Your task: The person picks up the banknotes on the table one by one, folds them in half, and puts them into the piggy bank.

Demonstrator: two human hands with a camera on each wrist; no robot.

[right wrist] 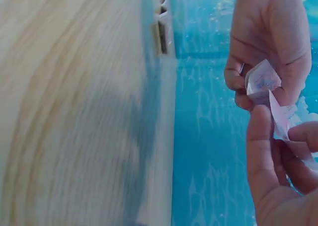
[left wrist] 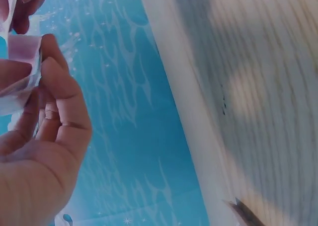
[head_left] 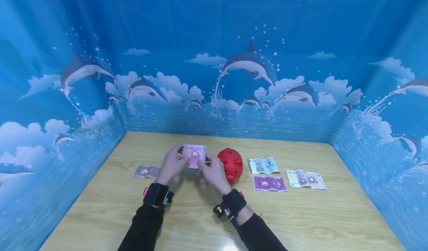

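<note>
Left hand (head_left: 172, 164) and right hand (head_left: 214, 171) pinch a pink note (head_left: 195, 153) toward the worktop's (head_left: 301, 221) far edge. Folding seems in hand; the next move calls for even creasing.

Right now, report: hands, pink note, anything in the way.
Left hand, right hand: both pinching pink note. Note above table. Piggy bank beside right hand; nothing seen blocking note.

You worked in a screened-off spot, seemingly fitted out for recording: a blue curtain (head_left: 194, 24) printed with leaping dolphins (head_left: 249, 63) and clouds (head_left: 207, 60) closed in the wooden table (head_left: 321, 214) along its back and both sides, and black camera bands (head_left: 235, 201) circled your wrists.
</note>
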